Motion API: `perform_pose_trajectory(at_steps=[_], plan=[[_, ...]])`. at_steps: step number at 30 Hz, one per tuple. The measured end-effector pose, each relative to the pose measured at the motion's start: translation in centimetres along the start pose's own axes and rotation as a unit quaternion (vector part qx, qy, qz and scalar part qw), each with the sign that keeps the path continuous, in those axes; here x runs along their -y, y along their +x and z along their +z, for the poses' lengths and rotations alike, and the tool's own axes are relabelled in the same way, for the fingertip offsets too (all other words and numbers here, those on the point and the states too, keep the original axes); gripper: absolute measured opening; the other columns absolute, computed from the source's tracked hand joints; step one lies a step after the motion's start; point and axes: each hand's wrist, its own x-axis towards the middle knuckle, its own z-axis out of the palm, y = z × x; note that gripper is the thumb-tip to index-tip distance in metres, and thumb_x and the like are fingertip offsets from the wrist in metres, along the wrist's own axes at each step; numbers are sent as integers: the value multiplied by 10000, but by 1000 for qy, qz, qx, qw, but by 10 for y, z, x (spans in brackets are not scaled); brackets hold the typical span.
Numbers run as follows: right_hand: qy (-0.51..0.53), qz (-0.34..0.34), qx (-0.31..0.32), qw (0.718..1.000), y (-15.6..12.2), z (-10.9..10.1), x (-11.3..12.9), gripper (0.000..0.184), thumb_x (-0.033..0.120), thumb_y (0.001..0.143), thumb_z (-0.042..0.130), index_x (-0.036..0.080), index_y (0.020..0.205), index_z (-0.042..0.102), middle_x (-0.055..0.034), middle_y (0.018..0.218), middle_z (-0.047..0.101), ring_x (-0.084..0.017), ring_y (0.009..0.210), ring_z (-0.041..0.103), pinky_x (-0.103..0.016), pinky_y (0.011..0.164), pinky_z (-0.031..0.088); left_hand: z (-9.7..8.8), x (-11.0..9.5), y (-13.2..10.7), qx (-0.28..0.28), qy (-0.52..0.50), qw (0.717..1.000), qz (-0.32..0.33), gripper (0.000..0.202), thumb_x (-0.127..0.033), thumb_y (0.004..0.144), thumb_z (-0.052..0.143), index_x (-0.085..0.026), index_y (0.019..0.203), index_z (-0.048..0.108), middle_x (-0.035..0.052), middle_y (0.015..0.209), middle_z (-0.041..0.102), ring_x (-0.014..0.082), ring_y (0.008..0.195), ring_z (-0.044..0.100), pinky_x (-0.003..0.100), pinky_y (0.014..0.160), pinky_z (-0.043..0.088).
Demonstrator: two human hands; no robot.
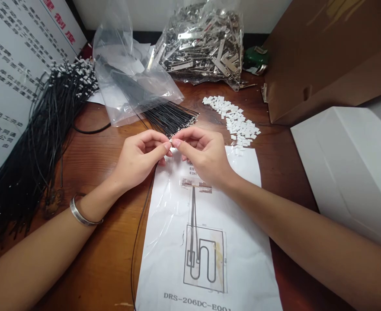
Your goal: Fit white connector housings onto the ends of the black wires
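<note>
Both hands meet fingertip to fingertip above the top of a printed drawing sheet (242, 207). My left hand (136, 157) is closed in a pinch on a thin black wire (137, 242), whose length trails down past the sheet's left edge. My right hand (206, 155) pinches a tiny white connector housing (171, 141) at the meeting point; the fingers mostly cover it and the wire's end. Just beyond the hands lies a bundle of black wires (167, 116) with small metal terminals at their ends. To the right is a loose pile of white connector housings (238, 121).
Finished-looking black wires with white ends (54, 99) hang in a thick bunch at left. A clear plastic bag (112, 77) covers part of the wires. Behind stand a bag of metal strips (206, 47) and a green tape measure (256, 59). Boxes, one white (342, 172), border the right.
</note>
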Motion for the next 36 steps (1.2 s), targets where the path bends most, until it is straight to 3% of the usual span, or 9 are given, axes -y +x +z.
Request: perform_pose_trajectory(at_steps=[7,21,36], plan=[[0,12,19,1000,1,-1,-1,288,428,742,764,163,771,654,10,688,626,-78,541,503,-249,491,400,0,2,0,-12,38,999,18,217,-296,680,799,-142,702,648,-19,604,609,83,504,554,194,485,496],[33,16,19,999,3,-2,0,306,451,736,771,173,761,647,12,672,638,-79,544,527,-237,478,419,3,4,-1,-35,28,999,24,222,-324,711,793,-149,736,659,1,683,664,92,534,588,203,500,506],[5,22,-4,1000,1,-1,-2,212,363,778,746,164,782,671,20,643,644,-61,483,479,-233,456,402,-1,4,1,-42,15,998,-36,243,-347,715,788,-145,765,663,16,723,696,99,531,610,226,530,549]])
